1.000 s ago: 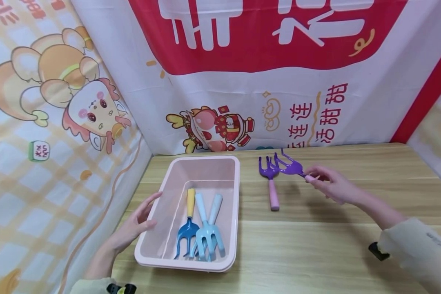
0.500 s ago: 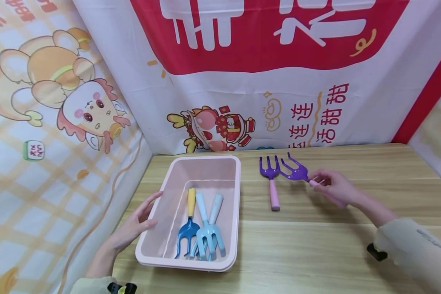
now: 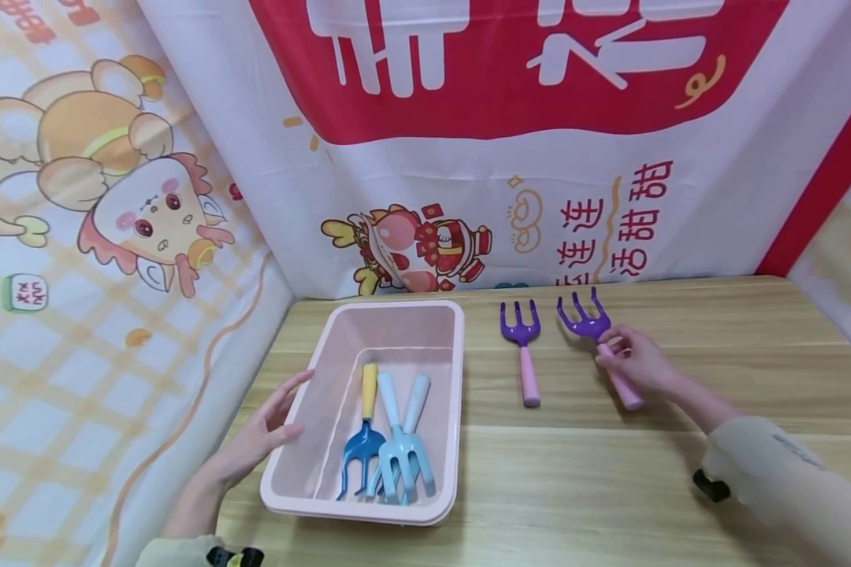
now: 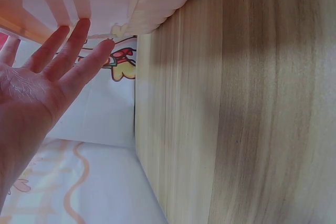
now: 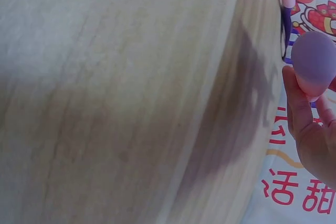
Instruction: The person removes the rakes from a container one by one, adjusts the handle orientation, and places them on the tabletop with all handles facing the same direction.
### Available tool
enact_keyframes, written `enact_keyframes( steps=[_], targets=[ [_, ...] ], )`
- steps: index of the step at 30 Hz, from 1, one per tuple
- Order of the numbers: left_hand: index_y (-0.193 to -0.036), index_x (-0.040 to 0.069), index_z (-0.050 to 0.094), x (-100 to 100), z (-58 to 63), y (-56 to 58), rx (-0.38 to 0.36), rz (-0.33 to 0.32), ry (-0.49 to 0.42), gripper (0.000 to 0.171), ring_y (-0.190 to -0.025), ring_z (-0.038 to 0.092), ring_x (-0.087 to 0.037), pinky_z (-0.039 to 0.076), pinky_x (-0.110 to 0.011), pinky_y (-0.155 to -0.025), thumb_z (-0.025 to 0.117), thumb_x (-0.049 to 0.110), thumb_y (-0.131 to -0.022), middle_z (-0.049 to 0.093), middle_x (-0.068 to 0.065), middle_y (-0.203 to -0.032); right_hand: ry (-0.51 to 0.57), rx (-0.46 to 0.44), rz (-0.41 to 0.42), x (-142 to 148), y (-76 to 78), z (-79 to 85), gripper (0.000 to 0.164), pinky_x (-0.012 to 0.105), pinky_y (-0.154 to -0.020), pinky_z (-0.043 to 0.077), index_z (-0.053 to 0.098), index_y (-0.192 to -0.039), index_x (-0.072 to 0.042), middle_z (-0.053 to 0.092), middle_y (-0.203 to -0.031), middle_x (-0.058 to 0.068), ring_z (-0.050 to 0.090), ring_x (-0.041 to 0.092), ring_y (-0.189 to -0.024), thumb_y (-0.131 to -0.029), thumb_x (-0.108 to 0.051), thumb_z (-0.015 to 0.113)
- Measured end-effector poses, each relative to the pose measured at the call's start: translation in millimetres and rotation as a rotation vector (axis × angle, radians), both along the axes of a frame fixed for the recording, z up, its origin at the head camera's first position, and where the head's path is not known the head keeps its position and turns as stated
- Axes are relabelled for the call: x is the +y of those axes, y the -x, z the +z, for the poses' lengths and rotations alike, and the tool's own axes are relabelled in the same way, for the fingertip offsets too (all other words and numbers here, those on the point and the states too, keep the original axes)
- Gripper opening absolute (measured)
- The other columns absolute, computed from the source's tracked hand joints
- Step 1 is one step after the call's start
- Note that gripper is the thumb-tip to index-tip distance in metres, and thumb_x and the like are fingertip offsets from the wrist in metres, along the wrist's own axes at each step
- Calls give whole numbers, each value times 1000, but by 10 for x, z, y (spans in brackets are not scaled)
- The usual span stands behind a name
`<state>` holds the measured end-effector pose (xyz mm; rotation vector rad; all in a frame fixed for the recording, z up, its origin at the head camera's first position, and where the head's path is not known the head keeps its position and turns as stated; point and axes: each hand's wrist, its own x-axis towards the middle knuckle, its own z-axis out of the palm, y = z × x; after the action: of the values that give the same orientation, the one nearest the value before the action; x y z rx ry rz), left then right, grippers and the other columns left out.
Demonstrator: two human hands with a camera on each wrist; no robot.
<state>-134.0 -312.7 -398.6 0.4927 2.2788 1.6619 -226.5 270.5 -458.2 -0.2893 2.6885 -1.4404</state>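
In the head view my right hand (image 3: 638, 362) grips the pink handle of a purple garden hand fork (image 3: 618, 378), its tines pointing at the back wall. The right wrist view shows the rounded handle end (image 5: 314, 59) between thumb and fingers. Left of it lies a matching purple hand fork (image 3: 529, 374), tines away from me. My left hand (image 3: 262, 429) rests against the left side of a pale pink bin (image 3: 397, 327), its fingers extended in the left wrist view. Inside the bin are a blue hand fork with a yellow handle (image 3: 369, 394) and two crossed light-blue hand forks (image 3: 406, 449).
A wooden table (image 3: 560, 480) carries everything. Printed cloth walls stand at the back (image 3: 411, 173) and on the left (image 3: 234, 370), with another wall at the right.
The held purple fork has swung its tines right and round towards the back, moving apart from the other purple fork. My left hand and the bin have stayed put.
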Motion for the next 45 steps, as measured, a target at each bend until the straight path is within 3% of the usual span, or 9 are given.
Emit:
enact_keyframes(
  steps=[10,20,24,31,35,45],
  targets=[
    [-155,14,19,3,15,-5,-7,-2,-1,68,-122,47,-6,46,-28,-91,52,2,-97,23,-33,-151,-3,-96,-22,-136,98,-90,38,35,-63,52,49,-118,7,58,-106,29,58,25,-74,-89,-8,67],
    [-155,15,20,-5,-5,-3,-12,-6,-19,68,-123,47,-7,46,-30,-91,53,2,-97,21,-32,-152,21,-126,-102,-204,187,-197,39,32,-64,52,51,-120,6,57,-107,28,58,24,-77,-89,-11,68],
    [-155,15,20,4,-8,-4,-14,-3,-24,69,-122,48,-9,47,-31,-90,53,0,-97,23,-33,-151,79,-148,-103,-195,188,-206,43,31,-66,52,48,-128,9,54,-116,32,58,23,-80,-93,-11,63],
    [-156,15,19,-4,-10,-5,-3,-16,-29,70,-121,49,-9,47,-31,-90,53,0,-96,22,-35,-150,197,-292,-96,-176,149,-161,52,31,-79,48,36,-145,4,40,-136,33,53,30,-100,-97,-10,53],
    [-156,14,19,-10,-6,-8,2,-14,-21,69,-121,49,-9,47,-30,-90,53,0,-97,23,-35,-150,143,-273,-113,-196,156,-157,51,31,-79,49,39,-144,2,42,-136,32,53,31,-101,-97,-11,54],
    [-155,15,20,-10,-23,5,-13,7,3,70,-121,50,-8,47,-31,-90,54,1,-96,25,-32,-151,21,-117,-163,-233,184,-216,48,28,-69,51,52,-131,8,54,-122,32,60,33,-93,-88,-6,67]
  ],
)
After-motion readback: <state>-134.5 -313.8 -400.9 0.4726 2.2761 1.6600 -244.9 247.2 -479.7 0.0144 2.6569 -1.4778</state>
